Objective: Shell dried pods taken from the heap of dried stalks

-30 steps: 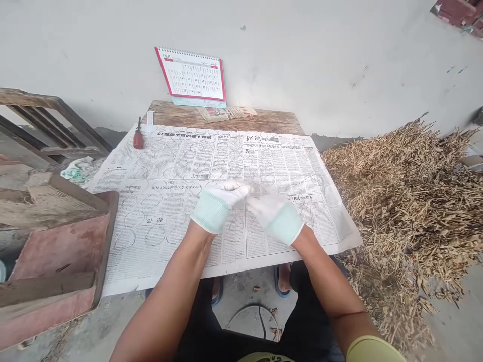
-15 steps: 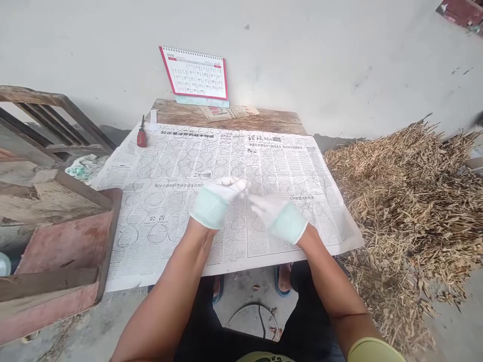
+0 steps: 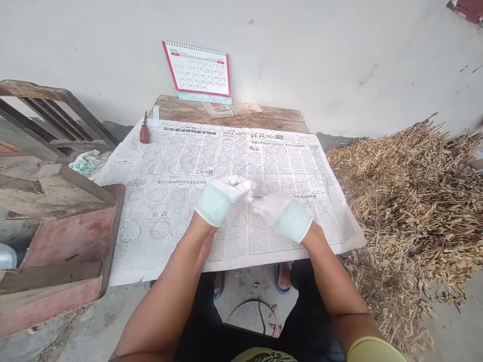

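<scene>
Left hand (image 3: 229, 195) and right hand (image 3: 274, 211) are angled inward mid-frame. Fingers are pinched closed; anything gripped can't be made out.

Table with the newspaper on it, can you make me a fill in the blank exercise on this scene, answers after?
The desk calendar shows the two-digit month number ____.
The screwdriver has a ____ handle.
The heap of dry stalks lies to the ____ of the newspaper.
The left hand and right hand wear ____ gloves with pale green cuffs.
Missing words: 09; red; right; white.
</scene>
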Motion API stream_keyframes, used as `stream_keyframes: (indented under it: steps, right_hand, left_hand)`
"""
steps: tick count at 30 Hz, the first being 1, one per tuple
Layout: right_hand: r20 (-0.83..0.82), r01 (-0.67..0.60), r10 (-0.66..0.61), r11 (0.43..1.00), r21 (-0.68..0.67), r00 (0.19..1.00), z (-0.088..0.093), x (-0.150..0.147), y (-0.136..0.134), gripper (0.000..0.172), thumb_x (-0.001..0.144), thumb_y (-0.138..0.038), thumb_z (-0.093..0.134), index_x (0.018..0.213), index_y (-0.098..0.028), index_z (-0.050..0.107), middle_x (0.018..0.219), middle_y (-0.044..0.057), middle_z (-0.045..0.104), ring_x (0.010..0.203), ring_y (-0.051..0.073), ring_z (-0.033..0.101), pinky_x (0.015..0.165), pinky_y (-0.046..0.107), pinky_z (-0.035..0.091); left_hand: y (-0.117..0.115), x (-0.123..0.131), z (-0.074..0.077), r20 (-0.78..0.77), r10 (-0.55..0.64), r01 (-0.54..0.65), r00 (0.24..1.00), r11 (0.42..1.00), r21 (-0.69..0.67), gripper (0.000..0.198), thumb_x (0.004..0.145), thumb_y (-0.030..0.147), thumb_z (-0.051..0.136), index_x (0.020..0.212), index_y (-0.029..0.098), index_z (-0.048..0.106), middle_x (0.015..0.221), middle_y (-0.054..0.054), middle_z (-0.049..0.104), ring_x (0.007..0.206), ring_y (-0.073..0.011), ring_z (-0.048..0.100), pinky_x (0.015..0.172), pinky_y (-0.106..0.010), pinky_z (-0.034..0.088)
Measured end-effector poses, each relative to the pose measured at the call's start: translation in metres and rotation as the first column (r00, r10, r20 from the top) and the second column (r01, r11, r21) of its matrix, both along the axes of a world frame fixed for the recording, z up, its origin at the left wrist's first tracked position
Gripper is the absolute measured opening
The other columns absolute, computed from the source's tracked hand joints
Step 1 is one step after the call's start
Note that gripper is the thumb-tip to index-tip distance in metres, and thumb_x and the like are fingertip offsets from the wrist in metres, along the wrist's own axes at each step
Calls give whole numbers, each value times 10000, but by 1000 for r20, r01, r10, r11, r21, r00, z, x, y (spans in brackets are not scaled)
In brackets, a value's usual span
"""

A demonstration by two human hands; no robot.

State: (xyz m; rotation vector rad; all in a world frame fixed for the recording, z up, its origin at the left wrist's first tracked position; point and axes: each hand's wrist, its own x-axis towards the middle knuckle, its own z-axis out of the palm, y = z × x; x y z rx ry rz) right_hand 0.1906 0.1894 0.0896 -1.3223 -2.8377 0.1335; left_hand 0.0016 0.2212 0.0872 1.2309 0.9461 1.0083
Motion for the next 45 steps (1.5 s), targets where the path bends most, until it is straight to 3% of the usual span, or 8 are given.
stream_keyframes:
  steps: [5, 8, 11, 15, 24, 32, 38, 45]
  right_hand:
    - [-152, -6, -6, 997, -78, 988, 2, 4, 0, 311, 1096, -189, 468, 905, -184, 714, 778, 26, 664, 679, 164, 539, 662, 323, 349]
    - [-335, 118, -200, 961, -250, 921, 10, 10, -2, 221, 1063, -312, 590, 1128, -215, 778, 1021, 50, 774, 930, 203, 687, 858, 342, 488]
    - [-454, 195, -419, 865, -462, 786, 19, 18, -3, 383, 969, -304, 695, 1344, -236, 734, 1134, 46, 797, 1034, 214, 735, 967, 390, 553]
    - [-587, 133, -525, 804, -579, 616, 19, 19, -2, 512, 894, -204, 688, 1406, -231, 701, 1094, 19, 810, 1024, 191, 753, 987, 403, 590]
    - [-892, -96, -446, 887, -452, 74, 5, -10, -17, 237, 967, -359, 694, 1093, -223, 841, 926, 33, 821, 808, 186, 774, 882, 434, 653]
    - [-934, -193, -356, 916, -352, 11, -1, -3, -8, 269, 1005, -444, 687, 943, -245, 859, 936, 51, 805, 916, 215, 745, 905, 432, 626]
    - [-932, -333, -359, 886, -321, -57, -1, -3, -3, 317, 1010, -470, 685, 839, -257, 845, 909, 55, 795, 864, 214, 739, 837, 425, 629]
    - [-930, -389, -367, 856, -340, 6, -10, 7, 1, 357, 1006, -472, 683, 779, -230, 814, 859, 73, 789, 830, 226, 739, 796, 428, 630]
  left_hand:
    - [0, 0, 0, 6, -1, 1, 1000, 1000, -16, 317, 836, 456, 780, 659, 205, 700, 665, -58, 711, 663, -196, 643, 763, -373, 537]
    - [1, 0, 2, 65, 115, -113, 991, 993, -27, 306, 830, 462, 789, 702, 198, 701, 685, -49, 719, 690, -201, 668, 780, -373, 537]
    - [0, 1, 6, 206, 276, -271, 939, 961, -56, 294, 833, 449, 797, 727, 201, 681, 717, -32, 704, 724, -194, 672, 801, -367, 538]
    - [-5, 6, 13, 400, 343, -335, 850, 938, -92, 299, 795, 410, 853, 733, 201, 649, 755, -8, 636, 717, -151, 598, 797, -349, 555]
    - [-18, 21, 19, 526, 280, -226, 803, 960, -166, 195, 852, 335, 822, 754, 224, 695, 755, -7, 618, 748, -164, 626, 768, -340, 572]
    - [-16, 14, 13, 549, 187, -101, 814, 978, -184, 208, 880, 256, 806, 712, 189, 704, 738, -24, 647, 731, -165, 648, 739, -311, 578]
    - [-10, 6, 9, 510, -54, 108, 858, 991, -76, 337, 905, 385, 786, 652, 169, 732, 636, -33, 609, 616, -160, 597, 665, -335, 572]
    - [-9, 6, 10, 405, -130, 174, 905, 982, -74, 401, 883, 482, 795, 632, 180, 712, 587, -29, 622, 549, -159, 579, 631, -353, 559]
